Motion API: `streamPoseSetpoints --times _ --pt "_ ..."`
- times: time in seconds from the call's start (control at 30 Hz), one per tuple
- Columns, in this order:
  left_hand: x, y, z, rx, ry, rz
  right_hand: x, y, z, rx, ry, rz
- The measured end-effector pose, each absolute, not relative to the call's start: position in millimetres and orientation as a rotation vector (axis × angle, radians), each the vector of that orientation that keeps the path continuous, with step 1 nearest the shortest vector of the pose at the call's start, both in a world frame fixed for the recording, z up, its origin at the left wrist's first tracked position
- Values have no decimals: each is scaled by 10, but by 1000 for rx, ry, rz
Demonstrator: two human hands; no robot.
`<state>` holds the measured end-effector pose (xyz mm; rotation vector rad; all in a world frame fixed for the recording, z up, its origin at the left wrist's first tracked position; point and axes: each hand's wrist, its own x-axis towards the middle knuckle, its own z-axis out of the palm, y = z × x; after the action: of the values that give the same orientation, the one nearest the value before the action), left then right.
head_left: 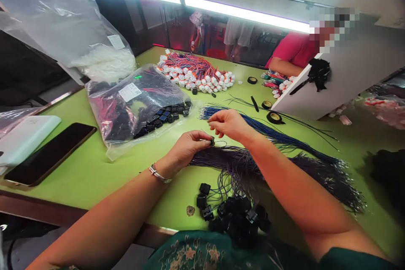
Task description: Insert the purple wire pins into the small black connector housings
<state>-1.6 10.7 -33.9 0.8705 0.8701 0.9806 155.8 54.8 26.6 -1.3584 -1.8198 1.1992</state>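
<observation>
Green tabletop (82, 173) fills most of our view, lit by a tube light (247, 13) across the top of the frame. Near the centre, our left hand (186, 148) pinches a small dark connector (212, 141) between thumb and forefinger. Our right hand (230, 125) hangs just above and right of it, fingers curled in; we cannot tell whether they grip a wire. Purple wires (218, 158) lie below, with black plugs (236, 215) heaped at bottom centre; blue wires (262, 130) run rightward. Left of centre, a clear bag (109, 133) holds more black plugs and wires. At upper left, we see a bigger bag (95, 29) with whitish contents. White plugs (193, 76) are piled at top centre. Right of centre, tape rolls (281, 120) lie near a partition (348, 67); a person (292, 48) in pink shows beyond it.
</observation>
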Motion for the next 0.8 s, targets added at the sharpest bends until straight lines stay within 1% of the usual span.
streamPoseSetpoints --times 0.1,0.27,0.4,0.5,0.63,0.8 --pt "-20 107 -352 895 877 992 1357 543 194 -1332 -1825 1242" --pt "-40 110 -346 879 869 968 1501 503 130 -1296 -1837 1033" --pt "-50 105 -297 818 834 991 1697 373 82 -1338 -1832 958" --pt "-54 105 -263 781 808 1025 1790 267 17 -1392 -1784 956" --pt "-60 123 -249 745 786 1050 1816 165 -90 -1354 -1728 1009" --pt "-54 157 -278 674 778 1037 1747 50 -142 -1374 -1894 915"
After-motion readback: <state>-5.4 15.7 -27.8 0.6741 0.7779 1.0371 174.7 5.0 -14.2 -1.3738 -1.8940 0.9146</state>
